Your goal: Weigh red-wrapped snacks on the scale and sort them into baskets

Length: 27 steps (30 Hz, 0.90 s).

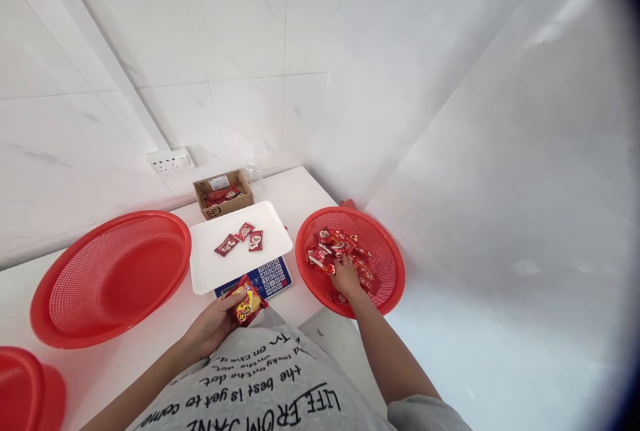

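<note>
My left hand (219, 319) grips a red and yellow snack packet (247, 302) close to my shirt, in front of the scale's keypad. My right hand (346, 278) reaches into the red basket (393, 271) on the right, its fingertips among small red packets (367, 273); what they hold, if anything, is hidden. Three small dark red packets (227, 245) lie on the white tray (205, 274) of the blue scale (273, 278).
A big red basket (145, 271) with nothing in it stands at the left, with another red container (37, 391) at the lower left corner. Behind the scale sits a cardboard box (230, 206) holding red packets. Walls bound the table at the back and right.
</note>
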Tool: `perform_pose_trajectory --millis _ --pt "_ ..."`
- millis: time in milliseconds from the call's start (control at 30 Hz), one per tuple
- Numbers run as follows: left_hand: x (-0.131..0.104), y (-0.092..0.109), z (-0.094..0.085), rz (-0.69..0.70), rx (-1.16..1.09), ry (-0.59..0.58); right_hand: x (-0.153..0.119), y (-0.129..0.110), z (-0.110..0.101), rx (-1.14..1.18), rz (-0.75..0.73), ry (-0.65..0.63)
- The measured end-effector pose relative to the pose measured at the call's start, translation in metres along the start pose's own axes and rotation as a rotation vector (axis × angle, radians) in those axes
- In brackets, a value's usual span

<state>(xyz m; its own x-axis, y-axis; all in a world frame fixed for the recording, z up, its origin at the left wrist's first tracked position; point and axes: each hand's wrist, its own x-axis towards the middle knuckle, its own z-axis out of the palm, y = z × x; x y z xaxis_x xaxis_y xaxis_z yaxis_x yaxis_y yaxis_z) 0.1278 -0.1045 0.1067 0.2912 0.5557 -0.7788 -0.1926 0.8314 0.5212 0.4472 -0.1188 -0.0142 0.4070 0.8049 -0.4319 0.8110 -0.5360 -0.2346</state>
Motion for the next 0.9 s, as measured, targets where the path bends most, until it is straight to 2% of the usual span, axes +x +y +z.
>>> perform_pose_trajectory --millis 233,433,567,900 --pt "0.001 -0.006 -0.007 -0.017 -0.004 0.024 0.001 -0.009 0.003 -0.049 0.024 -0.093" --pt "-0.001 -0.008 -0.004 -0.054 -0.019 0.009 -0.01 -0.004 -0.003 -0.046 -0.036 0.025" --pt "0.001 -0.009 -0.007 -0.058 -0.024 -0.01 -0.013 -0.004 -0.005 -0.041 -0.018 0.041" --pt "0.002 -0.008 -0.006 -0.056 0.006 -0.004 -0.015 -0.015 -0.008 -0.063 0.017 -0.092"
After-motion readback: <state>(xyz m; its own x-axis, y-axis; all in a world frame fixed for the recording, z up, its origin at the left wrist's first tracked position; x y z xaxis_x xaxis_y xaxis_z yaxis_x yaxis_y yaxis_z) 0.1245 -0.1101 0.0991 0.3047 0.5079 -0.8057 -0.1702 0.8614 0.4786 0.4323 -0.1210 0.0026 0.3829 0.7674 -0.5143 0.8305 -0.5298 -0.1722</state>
